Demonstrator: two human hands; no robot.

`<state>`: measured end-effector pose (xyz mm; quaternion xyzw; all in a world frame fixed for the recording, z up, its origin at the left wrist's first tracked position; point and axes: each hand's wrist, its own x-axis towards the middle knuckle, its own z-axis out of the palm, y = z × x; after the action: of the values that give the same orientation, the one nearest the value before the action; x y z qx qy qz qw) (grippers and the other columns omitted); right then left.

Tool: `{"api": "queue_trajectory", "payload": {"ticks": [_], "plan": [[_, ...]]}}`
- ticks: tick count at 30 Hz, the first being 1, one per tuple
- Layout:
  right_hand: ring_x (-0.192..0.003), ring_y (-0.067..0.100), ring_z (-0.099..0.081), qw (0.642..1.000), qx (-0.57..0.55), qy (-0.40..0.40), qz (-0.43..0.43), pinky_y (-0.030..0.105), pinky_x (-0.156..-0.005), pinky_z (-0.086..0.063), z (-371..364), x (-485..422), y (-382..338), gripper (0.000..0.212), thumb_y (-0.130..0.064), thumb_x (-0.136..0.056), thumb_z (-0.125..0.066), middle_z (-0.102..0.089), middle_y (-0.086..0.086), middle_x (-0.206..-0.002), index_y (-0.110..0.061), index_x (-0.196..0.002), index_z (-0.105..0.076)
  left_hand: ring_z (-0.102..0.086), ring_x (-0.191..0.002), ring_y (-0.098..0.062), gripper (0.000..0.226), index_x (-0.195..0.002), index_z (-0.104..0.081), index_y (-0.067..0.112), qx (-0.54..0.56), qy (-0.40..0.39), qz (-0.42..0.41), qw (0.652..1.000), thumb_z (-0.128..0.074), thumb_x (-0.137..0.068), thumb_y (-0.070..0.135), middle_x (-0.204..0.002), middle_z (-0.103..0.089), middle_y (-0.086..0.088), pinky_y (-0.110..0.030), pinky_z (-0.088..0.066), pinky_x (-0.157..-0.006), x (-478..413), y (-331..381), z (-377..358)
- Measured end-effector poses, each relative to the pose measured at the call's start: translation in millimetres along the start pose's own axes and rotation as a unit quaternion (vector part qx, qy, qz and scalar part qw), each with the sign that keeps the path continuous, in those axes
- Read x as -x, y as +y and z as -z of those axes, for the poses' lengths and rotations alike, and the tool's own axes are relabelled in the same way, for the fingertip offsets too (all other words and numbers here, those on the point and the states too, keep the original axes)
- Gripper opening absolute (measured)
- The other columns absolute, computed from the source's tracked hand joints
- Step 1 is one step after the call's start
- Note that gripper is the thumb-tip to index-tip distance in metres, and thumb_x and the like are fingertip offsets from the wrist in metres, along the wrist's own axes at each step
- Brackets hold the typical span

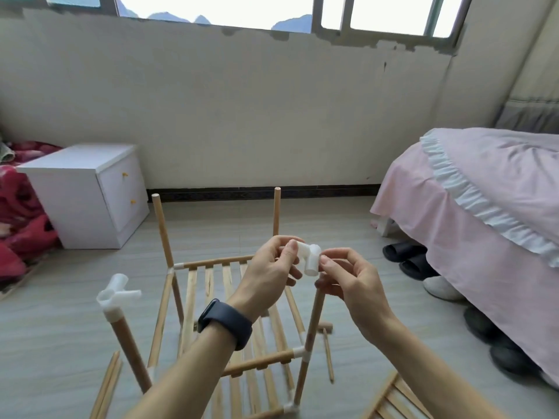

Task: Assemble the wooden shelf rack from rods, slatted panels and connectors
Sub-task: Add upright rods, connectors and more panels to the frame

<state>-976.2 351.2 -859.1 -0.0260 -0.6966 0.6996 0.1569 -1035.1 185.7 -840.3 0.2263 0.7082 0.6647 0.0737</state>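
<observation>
Jointly left hand [269,267], right hand [354,285] pinch one connector [310,257]; four rods [163,231] upright.

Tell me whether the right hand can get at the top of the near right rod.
Probably yes. The right hand, pinching the white connector together with the left hand, sits just above that rod, and nothing lies between them.

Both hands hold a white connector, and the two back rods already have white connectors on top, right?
Not quite. The head view shows the left hand and right hand holding the white connector, but the back left rod and back right rod have bare tops.
</observation>
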Motion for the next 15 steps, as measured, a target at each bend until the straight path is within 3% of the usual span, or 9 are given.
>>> {"api": "queue_trajectory", "payload": {"ticks": [2,5,7,11,15], "plan": [[-0.069,0.02,-0.067,1.0,-0.003,-0.023,-0.008,0.03,-0.069,-0.058,3.5,-0.9,-1.5,0.019,-0.028,-0.099,-0.066,-0.072,0.004,-0.081,-0.021,-0.115,-0.071,-0.065,-0.076,-0.015,0.024,-0.116,-0.062,0.017,0.009,-0.015,0.01,1.0,-0.044,-0.106,0.028,-0.095,-0.062,-0.009,-0.034,-0.057,-0.076,-1.0,-0.8,-2.5],[-0.072,0.014,-0.064,0.996,0.042,-0.083,-0.004,0.029,-0.07,-0.057,9.2,-1.8,-1.5,0.018,-0.036,-0.097,-0.067,-0.069,-0.002,-0.082,-0.026,-0.109,-0.077,-0.067,-0.088,-0.027,0.025,-0.118,-0.065,0.022,0.005,-0.019,0.011,1.0,-0.045,-0.106,0.029,-0.102,-0.065,-0.012,-0.042,-0.058,-0.081,-2.2,-3.2,-9.1],[-0.073,0.012,-0.064,0.994,0.048,-0.1,-0.008,0.027,-0.07,-0.056,12.5,-1.9,-0.7,0.02,-0.037,-0.095,-0.069,-0.07,-0.004,-0.081,-0.024,-0.106,-0.078,-0.068,-0.091,-0.026,0.025,-0.118,-0.068,0.024,0.006,-0.015,0.011,1.0,-0.047,-0.105,0.032,-0.105,-0.068,-0.011,-0.041,-0.058,-0.079,-4.2,-5.4,-13.8],[-0.068,0.013,-0.065,0.999,0.006,-0.029,-0.013,0.023,-0.066,-0.056,22.5,-4.9,-2.3,0.028,-0.04,-0.09,-0.071,-0.072,0.0,-0.079,-0.016,-0.1,-0.079,-0.067,-0.083,-0.01,0.026,-0.124,-0.062,0.027,0.013,0.001,0.035,0.999,-0.046,-0.105,0.033,-0.1,-0.067,0.001,-0.025,-0.056,-0.071,-9.2,-15.2,-23.9],[-0.066,0.013,-0.065,0.996,-0.046,0.071,-0.037,0.024,-0.066,-0.057,31.6,-11.8,0.5,0.04,-0.045,-0.086,-0.073,-0.072,0.001,-0.077,-0.006,-0.094,-0.077,-0.06,-0.102,0.0,0.027,-0.127,-0.058,0.03,-0.078,-0.01,0.045,0.996,-0.057,-0.1,0.028,-0.113,-0.061,0.015,-0.015,-0.049,-0.076,-10.8,-33.8,-29.7]]}}
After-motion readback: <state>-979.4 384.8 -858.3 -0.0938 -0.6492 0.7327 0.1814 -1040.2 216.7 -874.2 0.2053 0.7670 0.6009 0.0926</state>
